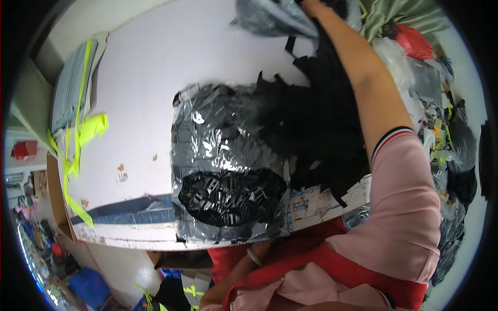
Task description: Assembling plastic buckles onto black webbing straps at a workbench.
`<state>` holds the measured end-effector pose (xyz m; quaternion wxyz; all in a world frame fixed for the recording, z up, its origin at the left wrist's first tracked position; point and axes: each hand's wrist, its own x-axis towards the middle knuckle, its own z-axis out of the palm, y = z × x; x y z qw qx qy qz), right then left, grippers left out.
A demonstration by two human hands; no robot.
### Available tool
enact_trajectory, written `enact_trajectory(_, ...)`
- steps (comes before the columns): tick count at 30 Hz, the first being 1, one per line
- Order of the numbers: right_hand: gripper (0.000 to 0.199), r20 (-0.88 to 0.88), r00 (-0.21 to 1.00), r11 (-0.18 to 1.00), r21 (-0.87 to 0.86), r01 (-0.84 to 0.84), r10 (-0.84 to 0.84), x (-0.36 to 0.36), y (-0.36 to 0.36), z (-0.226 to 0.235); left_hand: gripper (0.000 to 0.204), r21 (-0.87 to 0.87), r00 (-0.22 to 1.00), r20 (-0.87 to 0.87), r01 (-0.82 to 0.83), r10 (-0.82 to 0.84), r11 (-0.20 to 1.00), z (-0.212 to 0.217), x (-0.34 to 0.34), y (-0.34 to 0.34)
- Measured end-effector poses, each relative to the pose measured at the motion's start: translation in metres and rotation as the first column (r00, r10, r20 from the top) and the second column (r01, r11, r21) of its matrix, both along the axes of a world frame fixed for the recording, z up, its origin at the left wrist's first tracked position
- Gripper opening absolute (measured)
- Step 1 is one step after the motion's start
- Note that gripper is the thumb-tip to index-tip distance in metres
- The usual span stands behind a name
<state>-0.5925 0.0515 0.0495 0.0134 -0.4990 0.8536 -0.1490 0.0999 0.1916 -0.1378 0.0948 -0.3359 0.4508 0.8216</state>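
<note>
A clear plastic bag [223, 155] lies at the front edge of the white table [155, 67], with a heap of black plastic buckles [228, 197] inside it. To its right is a pile of cut black strap pieces [316, 119]. My right arm reaches over that pile to the far side. My right hand [313, 6] is at the picture's top edge, against a crumpled grey plastic bag [270, 18]; its fingers are cut off. My left forearm comes up below the table edge, with a bracelet on the wrist [253, 255]. The hand itself is hidden behind the clear bag and the edge.
A stack of grey fabric [72, 83] with neon yellow straps [91, 129] sits at the table's left end. Printed paper labels [311, 205] lie under the black pile. A red bag [415, 41] and dark plastic bags [456, 140] crowd the right side.
</note>
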Motion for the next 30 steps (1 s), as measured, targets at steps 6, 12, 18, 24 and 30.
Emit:
enact_trajectory(6, 0.049, -0.192, 0.966, 0.727, 0.637, 0.258, -0.174, -0.116, 0.015, 0.029, 0.021, -0.026, 0.998, -0.045, 0.040, -0.042, 0.999, -0.003, -0.012, 0.002)
enact_trajectory(12, 0.075, -0.624, 0.747, 0.969, 0.221, -0.112, 0.229, -0.056, 0.000, -0.006, 0.020, -0.153, 0.983, -0.141, 0.100, -0.122, 0.983, 0.002, -0.025, -0.006)
enact_trajectory(18, 0.066, -0.567, 0.803, 0.983, 0.125, -0.135, 0.182, 0.010, -0.004, 0.007, 0.019, -0.298, 0.968, -0.189, 0.102, -0.163, 0.949, 0.009, -0.032, -0.013)
enact_trajectory(24, 0.035, -0.354, 0.896, 0.940, -0.298, 0.164, -0.269, 0.025, -0.007, 0.037, 0.019, -0.424, 0.943, -0.252, 0.095, -0.218, 0.901, 0.014, -0.050, -0.018)
enact_trajectory(30, 0.044, -0.372, 0.871, 0.733, -0.680, -0.021, -0.321, 0.003, 0.006, 0.118, 0.018, -0.535, 0.892, -0.331, 0.092, -0.308, 0.840, 0.019, -0.038, -0.021)
